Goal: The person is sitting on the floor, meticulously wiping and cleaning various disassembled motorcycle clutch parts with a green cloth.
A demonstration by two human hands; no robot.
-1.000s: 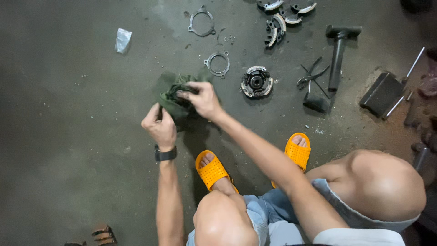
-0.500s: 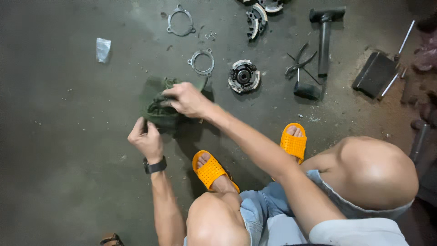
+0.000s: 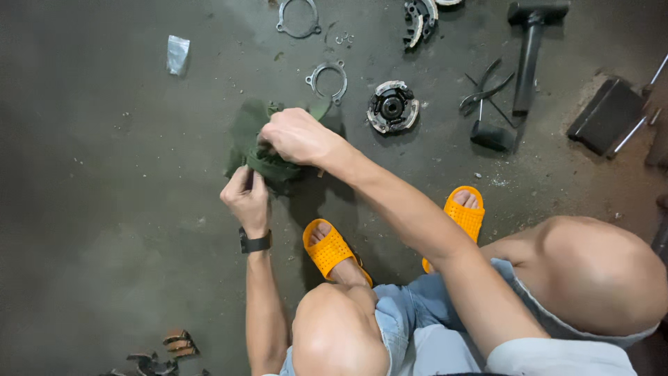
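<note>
I am squatting over a dark concrete floor. A dark green rag (image 3: 259, 150) is bunched between both hands. My left hand (image 3: 245, 196), with a black watch on the wrist, pinches the rag's lower edge. My right hand (image 3: 298, 136) is closed over the top of the rag. Whatever is wrapped inside the cloth is hidden. A round clutch-like metal part (image 3: 392, 106) lies on the floor just right of my right hand.
Two flat metal ring gaskets (image 3: 327, 78) (image 3: 298, 17), brake shoes (image 3: 419, 17), pliers (image 3: 485, 87), a black hammer-like tool (image 3: 530, 42) and a black box (image 3: 605, 115) lie at the top. A small plastic bag (image 3: 177, 54) is upper left. Small parts (image 3: 177, 344) sit bottom left. Orange sandals (image 3: 330, 251).
The view has shifted so the floor parts sit higher in frame. Both hands stay on the green rag, the right hand working over its top.
</note>
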